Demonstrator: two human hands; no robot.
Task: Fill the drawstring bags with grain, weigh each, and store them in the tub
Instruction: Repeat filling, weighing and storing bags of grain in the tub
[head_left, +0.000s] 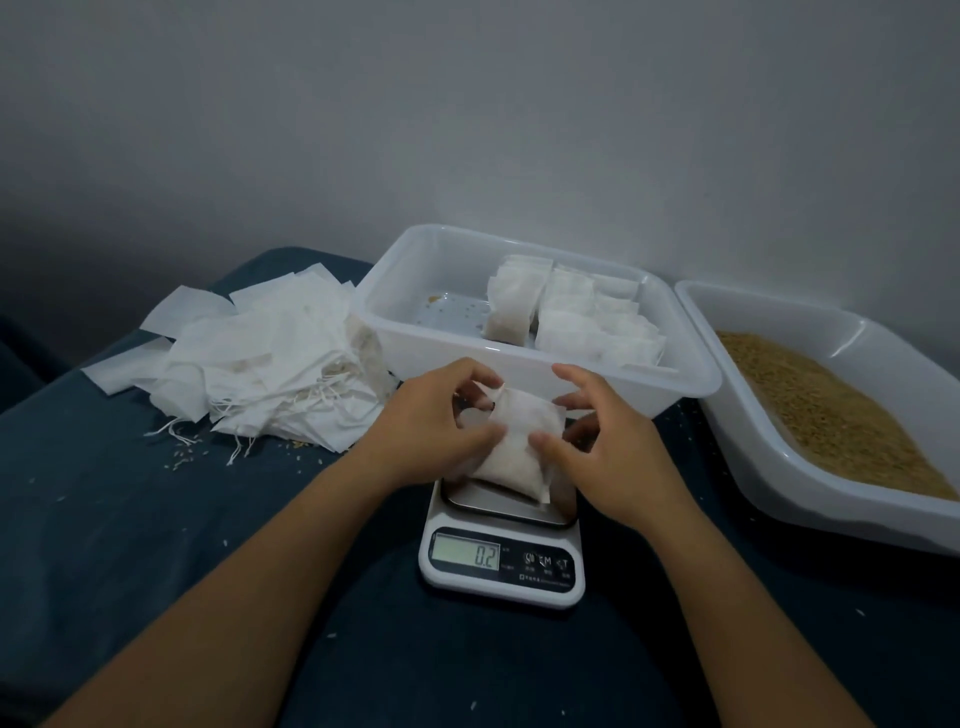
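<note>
A filled white drawstring bag (514, 441) is held over the steel pan of a small white kitchen scale (503, 561), whose display reads 0.2. My left hand (441, 415) grips the bag's left side and gathered top with curled fingers. My right hand (597, 436) pinches its right side between thumb and fingers. Behind the scale stands a clear plastic tub (395, 322) with several filled bags (576, 312) stacked in its right half. A white tray of brown grain (831, 415) sits at the right.
A loose heap of empty white drawstring bags (249, 369) lies at the left on the dark blue cloth (130, 519). Stray grains are scattered on the cloth near the heap. A grey wall rises behind the tub.
</note>
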